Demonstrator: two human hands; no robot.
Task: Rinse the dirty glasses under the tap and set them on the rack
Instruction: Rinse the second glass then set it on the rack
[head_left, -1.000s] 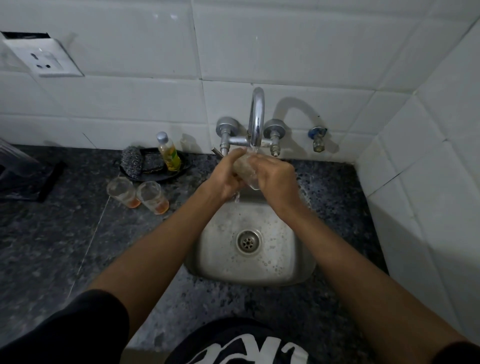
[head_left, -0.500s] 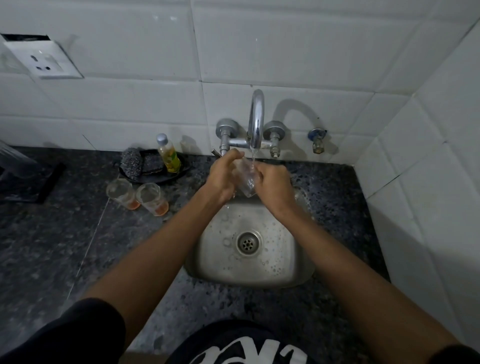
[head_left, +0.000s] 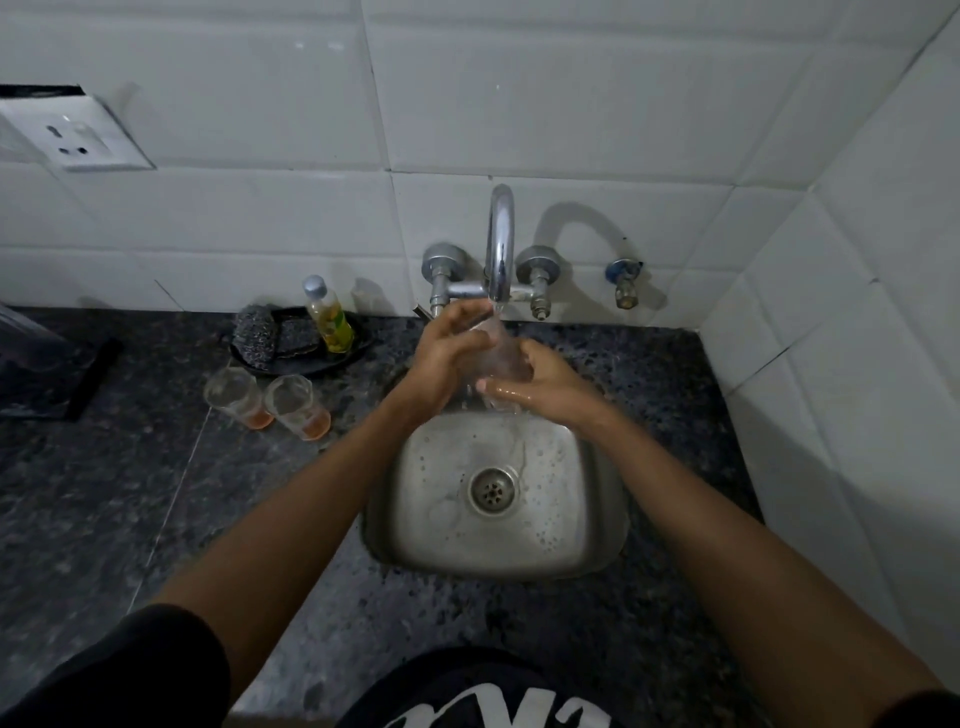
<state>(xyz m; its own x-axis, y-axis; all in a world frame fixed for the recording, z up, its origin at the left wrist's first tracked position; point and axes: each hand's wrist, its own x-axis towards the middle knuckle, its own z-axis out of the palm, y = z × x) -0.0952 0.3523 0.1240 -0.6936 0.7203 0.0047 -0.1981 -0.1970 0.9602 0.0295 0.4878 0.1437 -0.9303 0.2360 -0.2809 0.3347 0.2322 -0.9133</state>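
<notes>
— Where do we have the glass (head_left: 496, 353)?

— Between our two hands, right under the spout of the tap (head_left: 500, 244), above the back edge of the sink (head_left: 587, 540). Water runs from the spout onto it.

— And our fingers?

— Our left hand (head_left: 449, 353) has its fingers curled round the glass from the left. Our right hand (head_left: 540, 382) holds it from the right and below, fingers wrapped under it, wet and shining.

— What else do we see on the surface (head_left: 104, 493)?

— Two dirty glasses (head_left: 267, 397) stand side by side, left of the sink, each with an orange residue at the bottom. Just behind them a dark tray (head_left: 358, 348) carries a steel scrubber (head_left: 254, 330) and a small bottle (head_left: 327, 317) of yellow liquid. A dark rack (head_left: 47, 374) sits at the far left edge, well apart from the sink.

— Is the held glass upright?

— We cannot tell; it is clear and blurred by the water.
</notes>
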